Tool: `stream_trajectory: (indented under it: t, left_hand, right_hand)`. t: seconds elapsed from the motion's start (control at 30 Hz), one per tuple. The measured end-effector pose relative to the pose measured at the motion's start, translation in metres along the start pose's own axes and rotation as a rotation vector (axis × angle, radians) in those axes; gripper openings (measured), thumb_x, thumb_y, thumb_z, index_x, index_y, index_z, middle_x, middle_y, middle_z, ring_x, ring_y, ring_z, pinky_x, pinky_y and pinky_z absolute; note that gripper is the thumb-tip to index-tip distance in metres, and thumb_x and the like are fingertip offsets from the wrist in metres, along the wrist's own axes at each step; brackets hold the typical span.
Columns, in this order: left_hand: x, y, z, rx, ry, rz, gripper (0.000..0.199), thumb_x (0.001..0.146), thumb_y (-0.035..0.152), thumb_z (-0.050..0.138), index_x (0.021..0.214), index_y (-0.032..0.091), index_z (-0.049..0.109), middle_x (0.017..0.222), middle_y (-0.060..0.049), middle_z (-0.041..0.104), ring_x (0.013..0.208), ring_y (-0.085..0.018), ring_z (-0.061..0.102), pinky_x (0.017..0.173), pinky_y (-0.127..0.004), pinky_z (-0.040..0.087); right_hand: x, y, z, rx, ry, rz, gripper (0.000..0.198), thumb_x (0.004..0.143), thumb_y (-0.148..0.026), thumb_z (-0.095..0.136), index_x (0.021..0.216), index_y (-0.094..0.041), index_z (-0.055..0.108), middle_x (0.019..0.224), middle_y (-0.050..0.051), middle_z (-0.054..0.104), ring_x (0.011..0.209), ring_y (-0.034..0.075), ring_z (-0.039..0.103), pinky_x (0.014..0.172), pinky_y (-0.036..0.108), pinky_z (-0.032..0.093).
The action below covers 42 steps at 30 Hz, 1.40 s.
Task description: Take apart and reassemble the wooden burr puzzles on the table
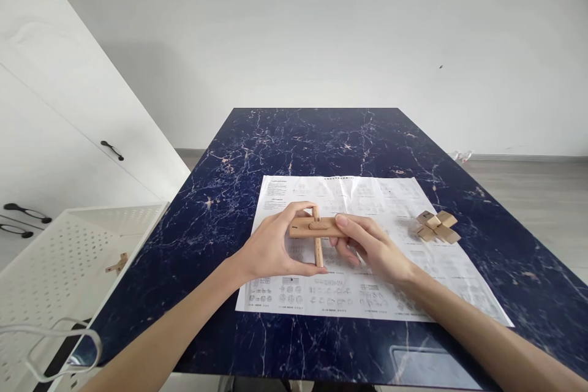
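Note:
My left hand (pixel 271 242) grips a thin wooden rod (pixel 318 252) by its two ends, between thumb and forefinger. The rod stands crosswise to a flat wooden puzzle piece (pixel 301 228) with a rounded part at its middle. My right hand (pixel 367 242) pinches the right end of that flat piece, thumb on top. Whether the rod passes through the piece or lies behind it I cannot tell. Both are held above a printed instruction sheet (pixel 349 205) covered with small diagrams. To the right, an assembled wooden block puzzle (pixel 436 226) rests on the sheet's edge.
The sheet lies on a dark blue marble-patterned table (pixel 298 141). At the left stand a white cabinet (pixel 68 116) and a white perforated basket (pixel 87 233) with a small wooden piece (pixel 118 263) in it. A white cable (pixel 92 337) curls at lower left.

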<state>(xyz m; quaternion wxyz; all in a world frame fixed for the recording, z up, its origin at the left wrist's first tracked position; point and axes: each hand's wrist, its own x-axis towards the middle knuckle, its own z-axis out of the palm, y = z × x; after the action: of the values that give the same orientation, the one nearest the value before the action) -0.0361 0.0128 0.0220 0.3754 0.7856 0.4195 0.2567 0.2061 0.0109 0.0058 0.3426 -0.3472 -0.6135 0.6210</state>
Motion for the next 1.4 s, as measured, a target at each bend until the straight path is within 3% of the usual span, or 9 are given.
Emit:
stream_trajectory:
  t: [0.33,0.43,0.67,0.83,0.93,1.1,1.17,1.3,1.4]
  left_hand:
    - [0.000,0.001,-0.001,-0.003,0.027,0.057,0.093,0.065,0.053,0.098,0.141,0.032,0.049,0.136,-0.007,0.071,0.122,-0.036,0.071,0.104,-0.053,0.056]
    - [0.000,-0.001,0.001,0.024,0.008,0.018,0.093,0.066,0.054,0.097,0.141,0.030,0.048,0.131,-0.008,0.074,0.118,-0.036,0.072,0.102,-0.054,0.056]
    - [-0.001,-0.005,0.007,0.021,0.115,-0.023,0.098,0.070,0.056,0.095,0.147,0.028,0.041,0.138,-0.013,0.069,0.130,-0.038,0.067,0.110,-0.057,0.054]
    - [-0.002,-0.005,0.007,0.061,0.125,-0.020,0.097,0.074,0.057,0.092,0.149,0.028,0.038,0.139,-0.014,0.067,0.129,-0.036,0.067,0.109,-0.057,0.055]
    - [-0.002,-0.004,0.008,0.094,0.141,-0.009,0.097,0.073,0.059,0.092,0.148,0.027,0.040,0.137,-0.014,0.068,0.128,-0.037,0.067,0.106,-0.056,0.057]
    - [-0.002,-0.003,0.009,0.117,0.195,0.001,0.094,0.069,0.057,0.095,0.143,0.026,0.044,0.134,-0.013,0.069,0.125,-0.038,0.067,0.105,-0.057,0.055]
    - [-0.002,-0.002,0.010,0.092,0.218,0.002,0.093,0.069,0.055,0.095,0.141,0.026,0.044,0.135,-0.012,0.069,0.124,-0.037,0.068,0.105,-0.057,0.055]
    - [-0.004,0.000,0.012,0.014,0.214,0.018,0.091,0.073,0.049,0.093,0.142,0.027,0.039,0.136,-0.013,0.069,0.126,-0.037,0.068,0.104,-0.056,0.056]
    - [-0.006,0.001,0.014,-0.026,0.144,0.012,0.087,0.077,0.041,0.091,0.145,0.028,0.037,0.138,-0.013,0.069,0.123,-0.036,0.070,0.102,-0.054,0.058]
  right_hand:
    - [-0.001,0.007,-0.006,0.265,-0.130,-0.037,0.048,0.110,-0.057,0.047,0.087,-0.020,0.066,0.048,-0.007,0.042,0.043,0.012,0.030,0.050,0.029,0.030]
    - [0.001,0.004,-0.007,0.275,-0.043,-0.079,0.048,0.110,-0.058,0.046,0.084,-0.022,0.063,0.048,-0.007,0.038,0.043,0.012,0.028,0.049,0.030,0.030]
    - [0.010,0.003,-0.015,-0.331,0.468,-0.043,0.058,0.104,-0.074,0.049,0.084,-0.021,0.064,0.060,-0.002,0.051,0.048,0.014,0.041,0.048,0.030,0.031]
    - [0.011,0.012,-0.011,-0.767,0.406,-0.088,0.056,0.107,-0.066,0.045,0.080,-0.021,0.064,0.058,0.001,0.059,0.050,0.016,0.048,0.051,0.030,0.033]
    - [0.010,0.017,-0.007,-0.860,0.378,-0.086,0.046,0.108,-0.056,0.047,0.088,-0.021,0.068,0.066,0.003,0.065,0.054,0.018,0.055,0.053,0.031,0.036]
    - [0.008,0.015,-0.006,-0.866,0.533,-0.178,0.031,0.105,-0.049,0.055,0.102,-0.020,0.065,0.084,0.006,0.067,0.065,0.019,0.058,0.059,0.032,0.042]
    - [0.006,0.010,-0.004,-0.751,0.473,-0.201,0.030,0.106,-0.049,0.055,0.103,-0.021,0.064,0.081,0.004,0.066,0.067,0.019,0.057,0.061,0.031,0.044]
    - [0.000,0.003,0.004,-0.543,0.073,-0.183,0.034,0.110,-0.048,0.050,0.095,-0.021,0.065,0.078,0.002,0.065,0.064,0.016,0.054,0.059,0.029,0.041]
    - [-0.002,0.004,0.012,-0.552,-0.006,-0.162,0.034,0.107,-0.044,0.055,0.082,-0.021,0.057,0.070,-0.001,0.056,0.061,0.014,0.047,0.057,0.029,0.036]
